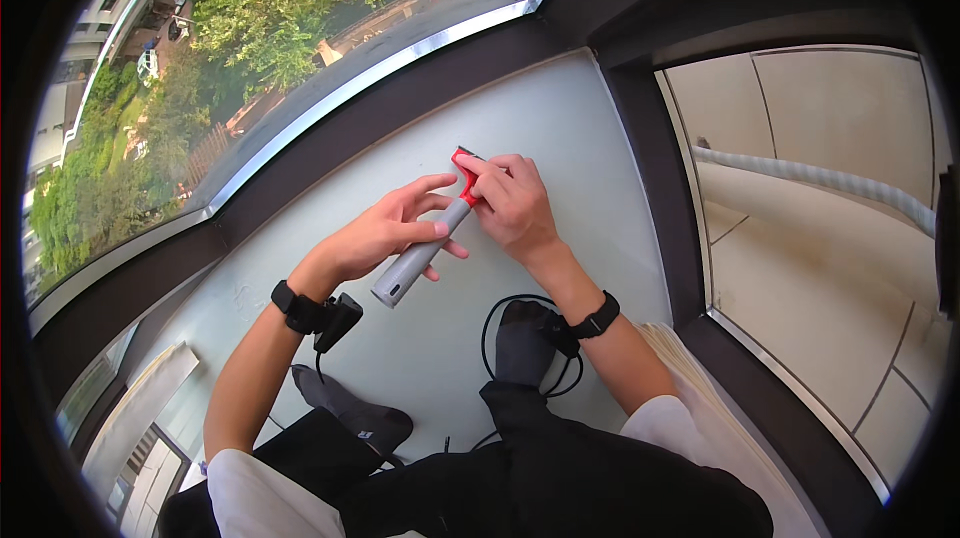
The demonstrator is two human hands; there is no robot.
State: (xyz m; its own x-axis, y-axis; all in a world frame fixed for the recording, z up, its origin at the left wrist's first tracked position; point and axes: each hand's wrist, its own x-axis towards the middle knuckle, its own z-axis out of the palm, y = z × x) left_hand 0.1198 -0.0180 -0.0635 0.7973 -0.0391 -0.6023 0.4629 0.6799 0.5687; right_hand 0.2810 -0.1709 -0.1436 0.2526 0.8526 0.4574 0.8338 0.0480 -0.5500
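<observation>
Head view: I watch the left hand point(385, 226) loosely hold a smooth, grey-handled scraper point(422, 258), right hand point(514, 206) pinching its red neck point(468, 190), over a pale ledge point(570, 138); window frame point(380, 116) ahead, socked feet point(525, 343) below.

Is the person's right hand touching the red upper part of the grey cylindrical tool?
Touching. In the head view, the right hand pinches the red upper part.
</observation>
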